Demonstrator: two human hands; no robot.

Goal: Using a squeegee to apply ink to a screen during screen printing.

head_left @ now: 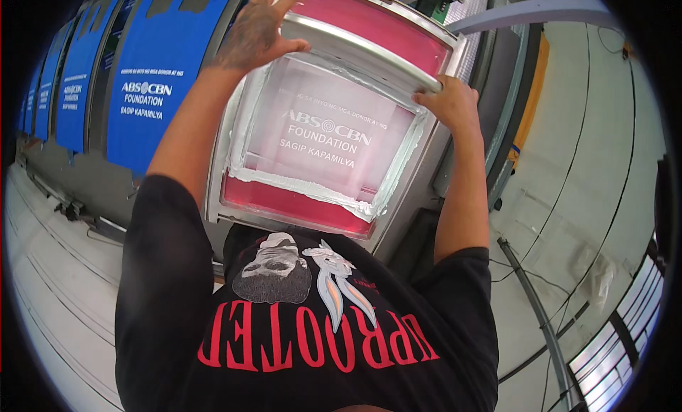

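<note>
A silk-screen frame (pixel 455 65) with a red mesh and white printed lettering lies in front of me. White paste-like smears (pixel 298 187) border its pale middle. Across the upper part of the screen lies a wide grey squeegee (pixel 362 48), tilted down to the right. My right hand (pixel 455 103) is closed round its right end, thumb on the near side. At its left end is my left hand (pixel 259 32), thumb and fingers spread apart around the bar; whether they touch it is unclear. What lies beneath the screen shows only faintly.
On the left, blue printed fabric pieces (pixel 145 92) hang over a row of dark boards. A pale curved bar (pixel 533 13) reaches in from the upper right. Right of the screen runs a long orange-edged rail (pixel 533 92). A metal pole (pixel 529 291) stands over the pale floor (pixel 568 163).
</note>
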